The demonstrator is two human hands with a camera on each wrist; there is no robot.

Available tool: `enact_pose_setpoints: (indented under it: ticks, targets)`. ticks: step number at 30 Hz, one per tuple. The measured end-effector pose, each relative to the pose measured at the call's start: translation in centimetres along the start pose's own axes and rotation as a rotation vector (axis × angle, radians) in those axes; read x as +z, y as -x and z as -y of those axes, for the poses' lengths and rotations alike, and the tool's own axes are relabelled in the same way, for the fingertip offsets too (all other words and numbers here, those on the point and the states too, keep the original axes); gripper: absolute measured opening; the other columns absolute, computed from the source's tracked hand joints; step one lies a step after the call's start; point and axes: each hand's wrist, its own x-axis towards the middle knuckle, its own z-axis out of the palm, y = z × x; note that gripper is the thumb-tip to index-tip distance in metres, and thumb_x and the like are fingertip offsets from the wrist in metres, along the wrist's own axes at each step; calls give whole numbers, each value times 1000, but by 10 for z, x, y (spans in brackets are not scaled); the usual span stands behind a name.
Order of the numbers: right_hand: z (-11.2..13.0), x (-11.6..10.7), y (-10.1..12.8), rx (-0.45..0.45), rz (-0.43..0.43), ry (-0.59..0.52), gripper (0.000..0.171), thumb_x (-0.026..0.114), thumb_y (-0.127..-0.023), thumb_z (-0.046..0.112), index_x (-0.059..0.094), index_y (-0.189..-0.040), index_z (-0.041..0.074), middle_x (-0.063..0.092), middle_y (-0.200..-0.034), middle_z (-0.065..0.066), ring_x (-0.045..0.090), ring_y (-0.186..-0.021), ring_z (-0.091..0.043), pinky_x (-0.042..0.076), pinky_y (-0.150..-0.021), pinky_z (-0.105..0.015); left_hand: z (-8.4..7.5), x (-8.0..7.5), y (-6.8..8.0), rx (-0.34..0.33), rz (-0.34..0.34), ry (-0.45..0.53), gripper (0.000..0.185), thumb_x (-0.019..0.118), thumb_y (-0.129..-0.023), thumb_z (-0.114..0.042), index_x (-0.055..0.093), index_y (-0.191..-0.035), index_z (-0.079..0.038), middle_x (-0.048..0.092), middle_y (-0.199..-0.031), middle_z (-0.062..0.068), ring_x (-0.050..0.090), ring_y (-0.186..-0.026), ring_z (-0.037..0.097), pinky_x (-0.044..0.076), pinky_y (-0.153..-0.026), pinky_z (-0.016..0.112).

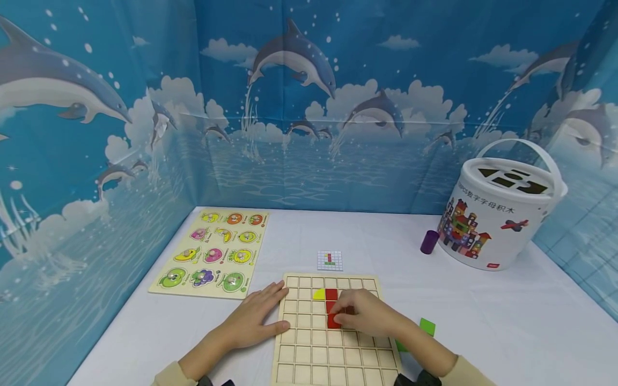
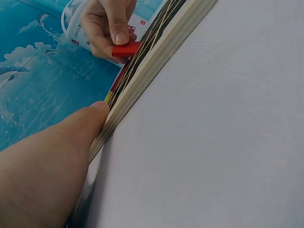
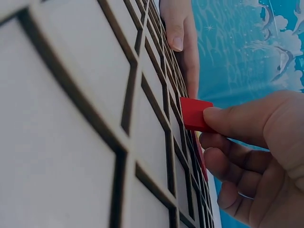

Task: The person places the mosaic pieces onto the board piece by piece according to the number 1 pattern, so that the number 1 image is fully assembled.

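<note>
A wooden grid board (image 1: 294, 354) lies on the table in front of me. Between thumb and fingers, my right hand (image 1: 367, 313) pinches a red square tile (image 3: 194, 114), one edge of it right at the grid. Just beyond it in the head view, more red tiles (image 1: 331, 294) sit in a column of cells, with a yellow quarter-round piece (image 1: 319, 294) beside the top one. My left hand (image 1: 256, 316) rests with spread fingers against the board's left edge, its thumb lower down the same side.
Behind the board lies a small pattern card (image 1: 330, 260). A fruit puzzle board (image 1: 193, 279) is at the left. Green tiles (image 1: 427, 326) lie by my right forearm, partly hidden. At the back right stand a white lidded bucket (image 1: 487, 214) and a purple cylinder (image 1: 429, 242).
</note>
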Motion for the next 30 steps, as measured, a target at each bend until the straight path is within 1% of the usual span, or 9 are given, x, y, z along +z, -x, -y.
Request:
enact_pose_setpoints:
  ticks: [3,6,10,14,19,21,27,30]
  targets:
    - [1,0,1,1,0,-19,9,69,-93,16,73,-100,15,62,-88,15,54,-80,-6,49,-72,-25,-1,0,0,-1,3,7,74,52,-95,-56,38,-150,-9,30,-157,10,25,-144,31,22,-114,55]
    - [1,1,1,12,-1,-63,5,69,-92,16,69,-97,15,62,-84,12,55,-76,-6,50,-68,-25,-1,0,0,-1,5,6,74,52,-95,-56,38,-150,-9,30,-157,10,26,-144,32,22,-113,56]
    - [2,2,1,19,-9,-94,6,71,-91,15,65,-92,14,60,-79,10,54,-72,-7,49,-63,-23,-1,0,0,-4,8,2,74,52,-95,-56,38,-150,-10,29,-158,10,25,-144,31,22,-114,55]
    - [1,1,1,15,-14,-72,5,71,-91,14,67,-90,16,61,-81,11,54,-73,-7,49,-65,-24,-2,-2,0,-5,7,11,74,53,-94,-56,38,-150,-9,30,-157,11,25,-144,32,22,-114,55]
    - [-3,2,0,-3,-17,13,6,70,-91,14,70,-91,19,62,-88,16,54,-81,-6,48,-73,-26,-3,-2,0,-3,4,15,74,53,-94,-55,39,-150,-9,30,-157,11,26,-144,32,22,-114,55]
    - [-5,2,0,-12,-19,36,6,70,-91,14,71,-90,20,61,-88,17,53,-82,-6,48,-74,-27,-2,-2,1,-2,2,11,74,53,-94,-56,38,-150,-9,30,-157,11,26,-144,32,22,-114,55]
    - [-7,4,1,-35,-29,32,12,73,-89,12,70,-82,21,60,-84,17,53,-79,-4,48,-72,-25,-1,-2,1,3,1,6,74,52,-95,-56,38,-150,-9,30,-157,10,26,-144,32,22,-113,56]
    - [-7,4,2,-35,-29,23,13,73,-89,11,70,-82,21,60,-84,17,53,-79,-4,48,-72,-25,-2,-2,1,3,3,7,74,52,-95,-56,38,-150,-9,29,-158,10,26,-144,32,22,-113,56]
